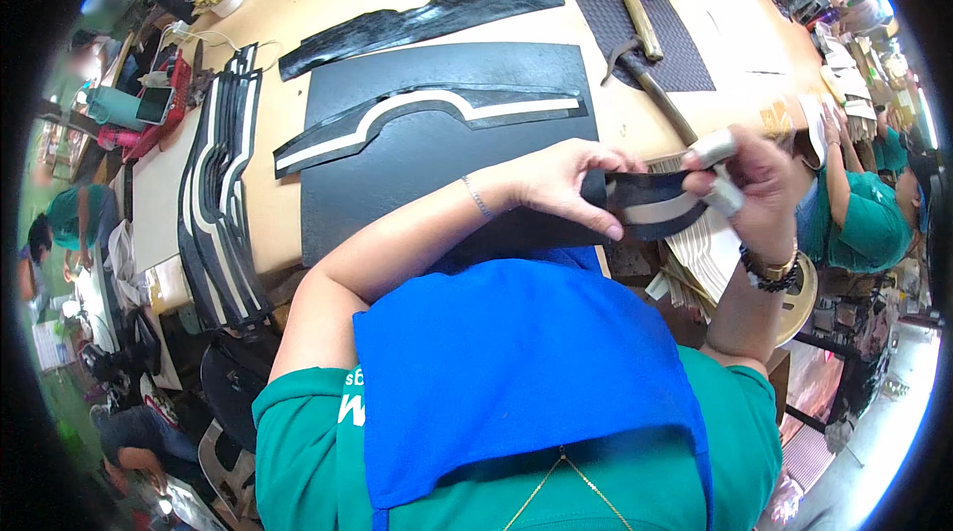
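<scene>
Toward three o'clock, left hand (556, 184) and right hand (756, 179), half-closed, grip a curved strip (657, 211), apparently mid-bend, next needing steady pressure.

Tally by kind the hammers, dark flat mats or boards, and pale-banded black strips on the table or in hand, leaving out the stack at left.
Wooden-handled hammers: 2
Dark flat mats or boards: 2
Curved black strips with pale bands: 2
Total: 6

The tan table (298, 7) bears a black board (407, 159), a glossy strip (422, 23) and a textured mat (687, 45).
</scene>
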The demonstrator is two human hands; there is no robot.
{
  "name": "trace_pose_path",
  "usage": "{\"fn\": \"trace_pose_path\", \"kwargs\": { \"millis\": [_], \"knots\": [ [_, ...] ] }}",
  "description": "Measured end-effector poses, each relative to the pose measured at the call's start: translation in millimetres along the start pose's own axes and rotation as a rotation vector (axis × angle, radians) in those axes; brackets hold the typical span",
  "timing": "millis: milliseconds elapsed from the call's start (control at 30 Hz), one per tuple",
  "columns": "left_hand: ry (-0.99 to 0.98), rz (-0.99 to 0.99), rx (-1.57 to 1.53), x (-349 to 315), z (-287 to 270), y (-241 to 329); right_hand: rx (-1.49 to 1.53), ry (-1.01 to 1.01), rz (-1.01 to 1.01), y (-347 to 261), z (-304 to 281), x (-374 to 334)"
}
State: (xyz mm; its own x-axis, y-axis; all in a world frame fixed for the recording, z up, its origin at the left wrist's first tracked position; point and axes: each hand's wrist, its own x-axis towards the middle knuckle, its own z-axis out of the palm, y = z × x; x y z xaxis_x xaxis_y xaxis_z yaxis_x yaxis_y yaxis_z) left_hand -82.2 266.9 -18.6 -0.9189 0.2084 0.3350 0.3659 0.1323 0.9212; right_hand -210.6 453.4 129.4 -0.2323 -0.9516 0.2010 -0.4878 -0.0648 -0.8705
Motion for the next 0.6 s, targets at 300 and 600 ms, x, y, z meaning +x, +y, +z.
{"fn": "trace_pose_path", "kwargs": {
  "millis": [300,600],
  "knots": [
    [0.615,-0.23,-0.039,-125,-56,76,0.497,0.6,-0.251,51,-59,40],
    [0.528,-0.655,1.329,-209,-129,81,-0.124,0.309,0.059,188,48,78]
  ]
}}
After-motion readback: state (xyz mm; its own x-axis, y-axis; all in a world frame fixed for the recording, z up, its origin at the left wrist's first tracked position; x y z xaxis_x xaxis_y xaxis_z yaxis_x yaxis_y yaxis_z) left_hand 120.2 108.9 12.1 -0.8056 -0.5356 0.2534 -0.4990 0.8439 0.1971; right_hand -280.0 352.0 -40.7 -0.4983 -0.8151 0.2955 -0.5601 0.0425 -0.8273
